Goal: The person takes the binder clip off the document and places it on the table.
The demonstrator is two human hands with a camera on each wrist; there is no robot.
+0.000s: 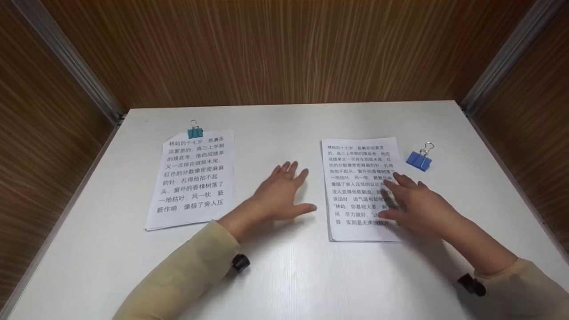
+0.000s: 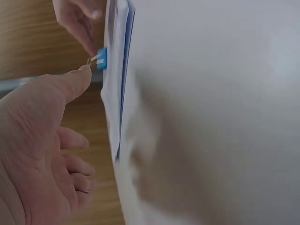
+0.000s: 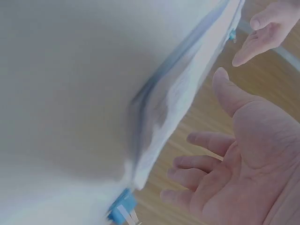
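Observation:
My left hand (image 1: 281, 194) hovers between two stacks of printed paper, fingers spread and holding nothing. The right stack (image 1: 355, 186) lies flat beside it, its sheets slightly uneven. Over that stack's right edge is my right hand (image 1: 420, 204), which hides some of the printed lines. In the right wrist view the right hand (image 3: 234, 173) has loosely bent fingers and stands apart from the paper (image 3: 176, 96). A blue binder clip (image 1: 418, 161) lies on the table just past the stack's upper right; it also shows in the right wrist view, where the clip (image 3: 123, 206) is off the paper.
At the left lies another paper stack (image 1: 191, 178), with a teal binder clip (image 1: 195, 132) on its top edge. Both stacks rest on a white table (image 1: 284, 275). Wood-grain panels (image 1: 284, 53) rise behind the table and at its sides.

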